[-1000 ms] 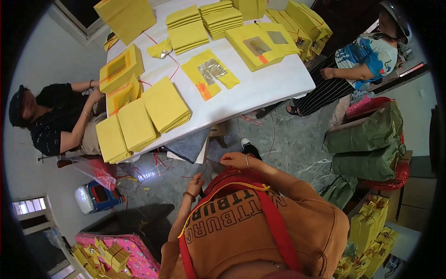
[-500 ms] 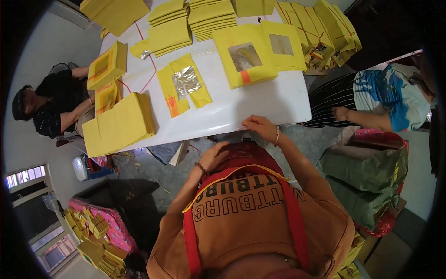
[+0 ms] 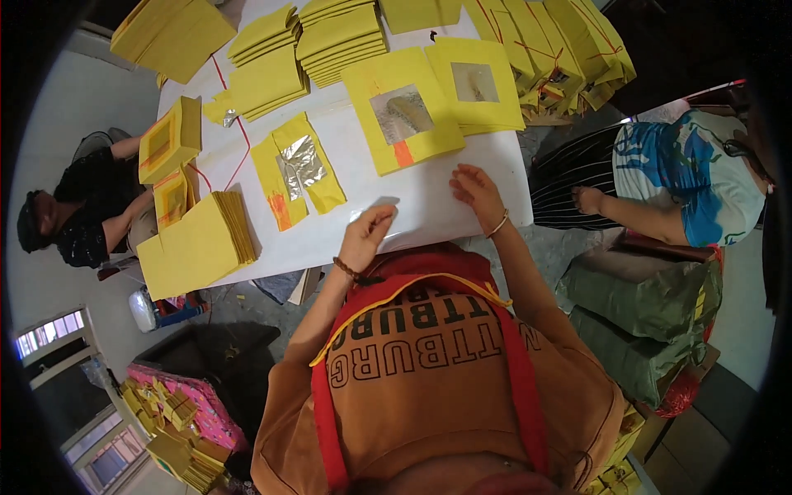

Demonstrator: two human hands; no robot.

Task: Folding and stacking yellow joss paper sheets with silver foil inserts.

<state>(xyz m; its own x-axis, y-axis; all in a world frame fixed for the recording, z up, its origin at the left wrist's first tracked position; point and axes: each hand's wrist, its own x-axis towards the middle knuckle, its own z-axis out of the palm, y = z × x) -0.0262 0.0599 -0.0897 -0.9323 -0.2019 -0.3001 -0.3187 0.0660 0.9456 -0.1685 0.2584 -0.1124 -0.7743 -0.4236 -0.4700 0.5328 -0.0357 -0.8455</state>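
Your left hand (image 3: 366, 234), loosely curled, and your right hand (image 3: 479, 198), fingers parted, are both free over the white table (image 3: 422, 208) near its front edge, bare surface between them, the windowed yellow stack (image 3: 404, 114) just beyond your right fingertips, the foil-patched sheet (image 3: 304, 162) farther left.
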